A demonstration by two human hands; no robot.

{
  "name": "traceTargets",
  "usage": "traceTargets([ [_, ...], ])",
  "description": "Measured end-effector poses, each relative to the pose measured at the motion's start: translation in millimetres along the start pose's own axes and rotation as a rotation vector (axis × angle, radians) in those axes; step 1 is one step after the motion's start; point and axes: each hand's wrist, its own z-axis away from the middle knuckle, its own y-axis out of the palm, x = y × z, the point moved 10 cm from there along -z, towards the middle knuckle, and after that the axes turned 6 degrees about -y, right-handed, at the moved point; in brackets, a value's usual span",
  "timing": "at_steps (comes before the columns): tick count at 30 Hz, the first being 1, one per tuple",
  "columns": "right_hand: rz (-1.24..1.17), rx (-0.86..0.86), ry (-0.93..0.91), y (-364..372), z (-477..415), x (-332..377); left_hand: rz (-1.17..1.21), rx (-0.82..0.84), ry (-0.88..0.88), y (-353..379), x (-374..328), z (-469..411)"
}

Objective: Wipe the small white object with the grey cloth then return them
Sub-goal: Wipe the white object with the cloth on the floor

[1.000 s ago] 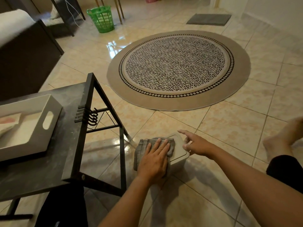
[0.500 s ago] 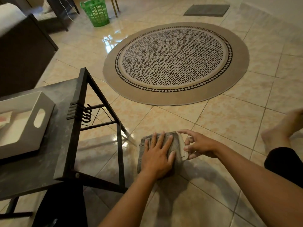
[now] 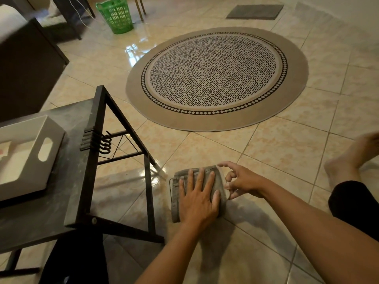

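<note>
Left hand [image 3: 198,198] flat, fingers spread on grey cloth [image 3: 176,198]; right hand [image 3: 242,181] fingers pinching small white object [image 3: 223,181].

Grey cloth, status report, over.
Left hand flat on grey cloth, pressing. Right hand steadies small white object, mostly covered. Black table close left; not obstructing.

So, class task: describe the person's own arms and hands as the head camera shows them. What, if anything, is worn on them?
Both forearms are bare as far as the frame shows: no sleeves in view. The left hand and the right hand carry no gloves, and I can see no rings, watch or bracelet. Nails look short and plain.
</note>
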Motion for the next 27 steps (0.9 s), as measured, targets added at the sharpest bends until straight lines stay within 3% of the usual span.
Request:
traceTargets([
  [4, 0.015, 0.006, -0.001, 1, -2, 0, -0.007, 0.012, 0.037, -2, -20, -14],
  [9, -0.004, -0.010, -0.002, 2, -1, -1, -0.001, -0.006, -0.072, -5, 8, -13],
  [15, 0.019, 0.001, -0.009, 4, -2, 2, -0.006, 0.019, 0.011, 3, -19, -15],
  [21, 0.014, -0.027, -0.017, 3, -2, 2, 0.007, 0.008, -0.117, -2, 13, -8],
  [27, 0.030, -0.020, -0.029, 7, -5, 7, 0.018, 0.003, -0.066, 1, -7, -19],
])
